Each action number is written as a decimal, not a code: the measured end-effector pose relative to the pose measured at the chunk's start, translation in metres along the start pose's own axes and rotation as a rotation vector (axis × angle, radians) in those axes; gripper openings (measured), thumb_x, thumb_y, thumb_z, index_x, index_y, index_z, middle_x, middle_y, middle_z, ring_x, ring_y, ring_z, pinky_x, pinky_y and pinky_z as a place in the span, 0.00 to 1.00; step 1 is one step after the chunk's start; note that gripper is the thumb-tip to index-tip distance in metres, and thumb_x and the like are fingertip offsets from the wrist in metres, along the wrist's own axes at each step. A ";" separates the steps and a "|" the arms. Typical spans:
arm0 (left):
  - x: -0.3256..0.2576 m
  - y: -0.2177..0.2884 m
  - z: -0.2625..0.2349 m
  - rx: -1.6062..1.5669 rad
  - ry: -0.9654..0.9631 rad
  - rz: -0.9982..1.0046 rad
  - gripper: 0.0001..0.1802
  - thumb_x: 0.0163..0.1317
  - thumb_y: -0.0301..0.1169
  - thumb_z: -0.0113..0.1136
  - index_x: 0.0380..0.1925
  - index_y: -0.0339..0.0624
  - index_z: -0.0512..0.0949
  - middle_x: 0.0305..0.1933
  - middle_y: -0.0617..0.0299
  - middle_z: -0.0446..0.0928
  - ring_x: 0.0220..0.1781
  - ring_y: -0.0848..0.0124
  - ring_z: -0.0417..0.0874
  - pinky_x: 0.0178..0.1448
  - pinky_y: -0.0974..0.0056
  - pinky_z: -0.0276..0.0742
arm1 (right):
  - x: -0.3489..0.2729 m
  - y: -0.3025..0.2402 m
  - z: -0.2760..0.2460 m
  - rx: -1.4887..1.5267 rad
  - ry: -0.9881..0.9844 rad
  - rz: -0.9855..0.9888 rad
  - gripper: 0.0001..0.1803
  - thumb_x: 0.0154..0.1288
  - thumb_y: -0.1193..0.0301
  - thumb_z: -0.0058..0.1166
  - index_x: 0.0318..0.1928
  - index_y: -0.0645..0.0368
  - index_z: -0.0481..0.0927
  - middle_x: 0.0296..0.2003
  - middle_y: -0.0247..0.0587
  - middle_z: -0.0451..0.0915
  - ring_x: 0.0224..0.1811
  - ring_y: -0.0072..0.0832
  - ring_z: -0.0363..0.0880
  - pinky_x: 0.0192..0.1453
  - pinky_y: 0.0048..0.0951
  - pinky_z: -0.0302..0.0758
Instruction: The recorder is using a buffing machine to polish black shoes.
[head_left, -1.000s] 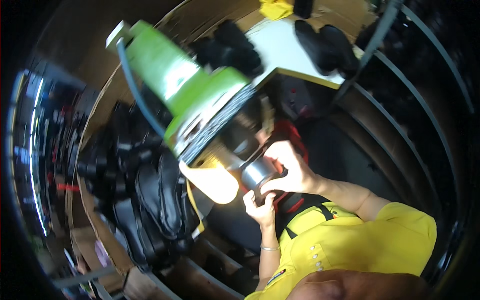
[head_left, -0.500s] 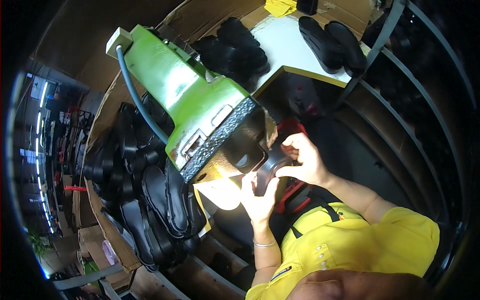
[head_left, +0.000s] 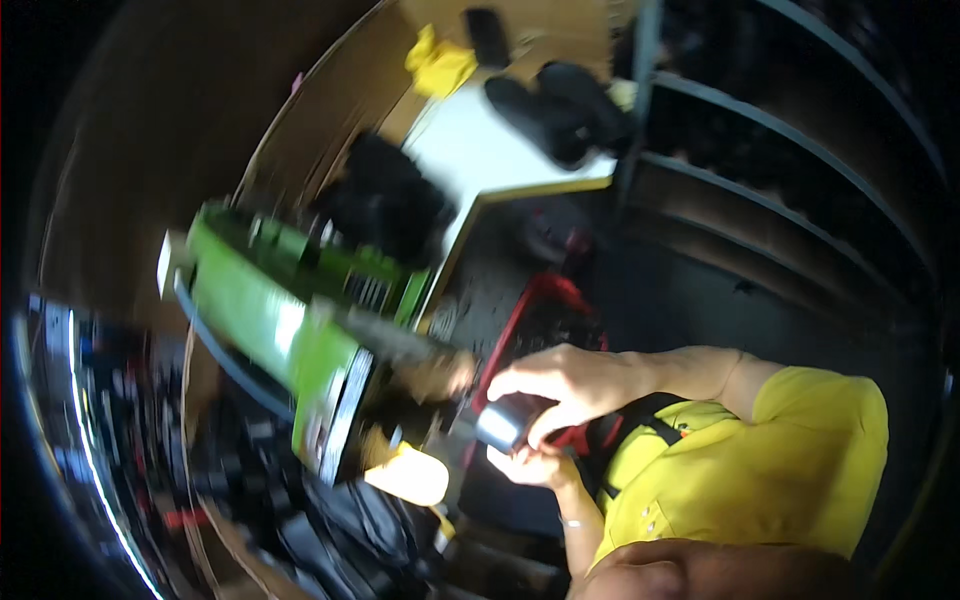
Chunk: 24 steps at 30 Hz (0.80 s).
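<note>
Fingers (head_left: 525, 378) of the right hand (head_left: 590, 385) curl around a dark, rounded piece (head_left: 508, 422), its smooth end throwing back a white glare. The left hand (head_left: 540, 466) is cupped beneath, fingertips against the underside; whether they close on it cannot be told. A pale bracelet (head_left: 573, 523) rings the left wrist, and a yellow shirt (head_left: 740, 470) fills the lower right. The held piece lies just beside a red edge (head_left: 515, 325) and well apart from the white surface (head_left: 455, 125).

At left, a lamplit, pale-yellow panel (head_left: 410, 475) with a rounded end sits below a glossy green machine (head_left: 260, 310), a blue-grey cable (head_left: 225, 355) bowed along its casing. A dark striped patch (head_left: 368, 290) beside it is too blurred to read. Beyond, a matte black heap (head_left: 385, 195) crowds the surface's left edge, two long black soles (head_left: 555, 110) lie near its right corner, and a crumpled yellow cloth (head_left: 440, 65) rests at the far edge against cardboard (head_left: 555, 30). Dark room opens between the hands and the grey-railed shelves (head_left: 790, 120) at right. Black soles (head_left: 370, 520) pile up at lower left.
</note>
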<state>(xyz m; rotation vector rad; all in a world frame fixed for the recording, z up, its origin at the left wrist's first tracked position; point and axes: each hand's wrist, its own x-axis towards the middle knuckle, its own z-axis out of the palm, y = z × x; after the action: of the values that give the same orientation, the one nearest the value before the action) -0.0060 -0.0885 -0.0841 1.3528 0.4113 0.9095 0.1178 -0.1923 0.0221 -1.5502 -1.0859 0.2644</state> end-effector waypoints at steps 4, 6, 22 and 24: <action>0.006 -0.004 0.025 0.004 -0.074 -0.183 0.07 0.68 0.23 0.47 0.38 0.34 0.75 0.39 0.51 0.79 0.35 0.67 0.81 0.41 0.68 0.77 | -0.028 -0.048 -0.102 -0.525 0.152 -0.359 0.25 0.48 0.75 0.68 0.49 0.61 0.77 0.42 0.43 0.79 0.45 0.40 0.79 0.49 0.39 0.77; 0.018 -0.016 0.023 0.127 -0.204 -0.243 0.04 0.67 0.25 0.53 0.35 0.35 0.76 0.34 0.54 0.79 0.32 0.70 0.80 0.39 0.70 0.76 | -0.037 -0.051 -0.146 -0.818 0.437 -0.390 0.23 0.42 0.83 0.65 0.43 0.59 0.78 0.44 0.43 0.80 0.54 0.40 0.79 0.53 0.39 0.78; 0.049 -0.067 0.014 0.497 -0.528 -0.532 0.11 0.64 0.33 0.64 0.38 0.37 0.80 0.31 0.65 0.80 0.32 0.78 0.77 0.39 0.70 0.73 | 0.015 0.109 -0.230 -1.169 0.564 -0.164 0.16 0.52 0.86 0.49 0.42 0.61 0.79 0.50 0.47 0.79 0.58 0.42 0.75 0.61 0.43 0.70; 0.042 -0.057 -0.007 0.449 -0.649 -0.612 0.11 0.62 0.32 0.65 0.39 0.37 0.80 0.31 0.66 0.79 0.32 0.78 0.77 0.40 0.70 0.74 | 0.065 0.135 -0.195 -0.852 0.505 -0.266 0.22 0.45 0.87 0.47 0.44 0.61 0.78 0.45 0.47 0.78 0.53 0.44 0.75 0.58 0.40 0.72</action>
<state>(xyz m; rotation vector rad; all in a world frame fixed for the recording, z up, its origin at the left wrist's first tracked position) 0.0328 -0.0491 -0.1298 1.6975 0.4924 -0.1553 0.3517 -0.2596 -0.0103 -2.0132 -1.0195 -0.8362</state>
